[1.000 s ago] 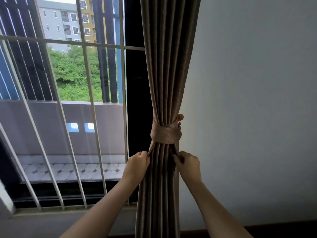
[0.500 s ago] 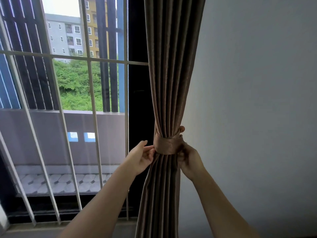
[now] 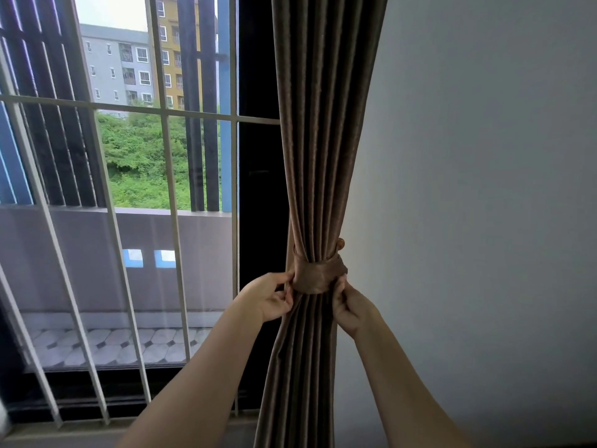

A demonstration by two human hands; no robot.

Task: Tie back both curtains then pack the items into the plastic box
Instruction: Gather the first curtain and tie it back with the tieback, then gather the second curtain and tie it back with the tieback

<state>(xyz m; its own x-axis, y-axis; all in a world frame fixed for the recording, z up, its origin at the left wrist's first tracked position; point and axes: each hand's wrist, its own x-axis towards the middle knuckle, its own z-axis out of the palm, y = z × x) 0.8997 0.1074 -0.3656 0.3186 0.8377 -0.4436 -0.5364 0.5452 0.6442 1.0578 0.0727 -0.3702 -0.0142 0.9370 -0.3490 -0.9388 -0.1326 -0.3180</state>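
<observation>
We see a brown pleated fabric curtain hanging at the right edge of the window, between the black window frame and the pale grey wall. It is gathered into one narrow bundle and spreads out again above and below the gathering. A tieback band of the same brown fabric is wrapped round the bundle at its narrowest point. Just above the band's right end, a small round brown knob shows at the curtain's right edge.

Both of our hands are raised to the band. The left hand is at the band's left edge, its thumb on top and its fingers curled beneath, pinching the fabric there. The right hand is at the band's lower right edge, its fingers curled up round the cloth and gripping it. We cannot tell how far either hand's fingertips reach behind the bundle.

To the left of the curtain, a white metal window grille with slanted bars crosses the glass. Beyond it lies a balcony floor of grey and white tiles, then green trees and grey and yellow apartment buildings.
</observation>
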